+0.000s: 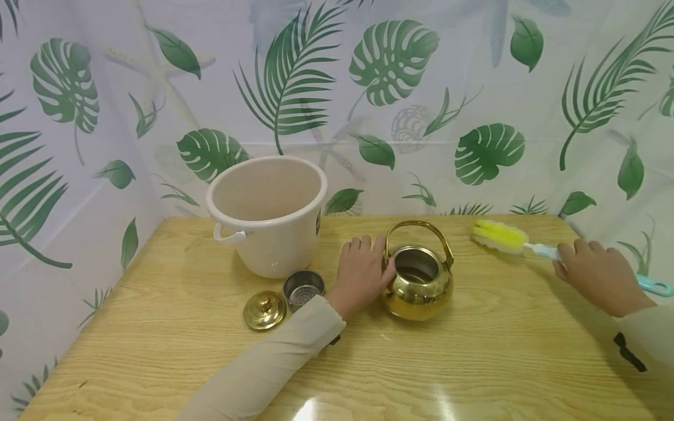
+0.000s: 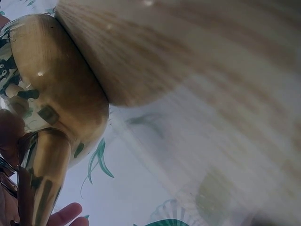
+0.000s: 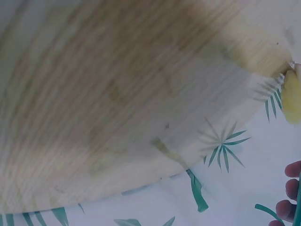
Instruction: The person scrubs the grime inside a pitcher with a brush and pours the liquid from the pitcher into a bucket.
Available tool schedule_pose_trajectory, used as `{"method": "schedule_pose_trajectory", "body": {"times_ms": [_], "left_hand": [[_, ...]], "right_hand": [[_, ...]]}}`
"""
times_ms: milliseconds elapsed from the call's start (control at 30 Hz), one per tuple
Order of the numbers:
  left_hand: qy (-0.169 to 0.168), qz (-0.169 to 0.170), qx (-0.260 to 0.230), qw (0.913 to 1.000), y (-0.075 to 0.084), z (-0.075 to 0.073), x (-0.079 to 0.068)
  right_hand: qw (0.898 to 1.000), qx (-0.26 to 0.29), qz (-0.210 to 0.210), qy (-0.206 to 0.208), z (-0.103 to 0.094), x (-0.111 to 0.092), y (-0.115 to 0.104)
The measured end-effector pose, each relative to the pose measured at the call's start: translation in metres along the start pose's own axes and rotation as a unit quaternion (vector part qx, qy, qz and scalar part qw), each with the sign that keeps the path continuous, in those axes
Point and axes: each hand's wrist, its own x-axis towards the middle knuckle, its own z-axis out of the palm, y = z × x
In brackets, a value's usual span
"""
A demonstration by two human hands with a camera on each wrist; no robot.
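Golden kettle (image 1: 418, 301) stands on the wooden desk (image 1: 474, 368) just right of the fingers (image 1: 355, 242) of the left hand (image 1: 360, 272), which holds it by the side, thumb close to the open mouth. From the left wrist, a tapering golden spout (image 2: 42, 174) shows between thumb and fingers. Through the mouth a silvery inner wall is visible, darkening downward; the kettle's bottom is hard to make out. An arched handle (image 1: 419, 223) rises over the mouth, just right of those fingertips.

Beyond and to the left of the left fingers is a white bucket (image 1: 276, 242), upright, its smooth pale inside wall showing; the near rim hides its floor. A metal strainer cup (image 1: 303, 286) sits left of the left hand, near the wrist, its perforated floor visible through the open top. Farther left, just beside the cup, lies a golden lid (image 1: 264, 311), knob up.

The right hand (image 1: 602, 275) has its fingers wrapped around a bottle brush (image 1: 542, 250). Its yellow sponge head (image 1: 499, 236) points leftward from them, toward the kettle but apart from it; the blue handle end (image 1: 654, 285) sticks out on their right.
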Motion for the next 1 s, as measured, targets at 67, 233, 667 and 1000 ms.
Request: {"method": "schedule_pose_trajectory", "body": {"times_ms": [67, 233, 667, 1000], "left_hand": [[-0.004, -0.001, 0.000, 1.0000, 0.000, 0.000, 0.000], [-0.012, -0.005, -0.004, 0.9999, 0.001, -0.001, 0.001], [-0.014, -0.010, -0.006, 0.9998, 0.002, -0.002, 0.000], [-0.021, -0.015, -0.018, 0.9995, 0.003, -0.002, 0.000]], "right_hand": [[1.000, -0.009, -0.006, 0.004, 0.000, 0.002, 0.003], [1.000, -0.025, -0.004, -0.005, -0.003, 0.005, 0.009], [0.997, -0.067, -0.050, -0.006, -0.028, 0.022, 0.027], [0.994, -0.073, -0.084, 0.013, -0.056, 0.048, 0.042]]}}
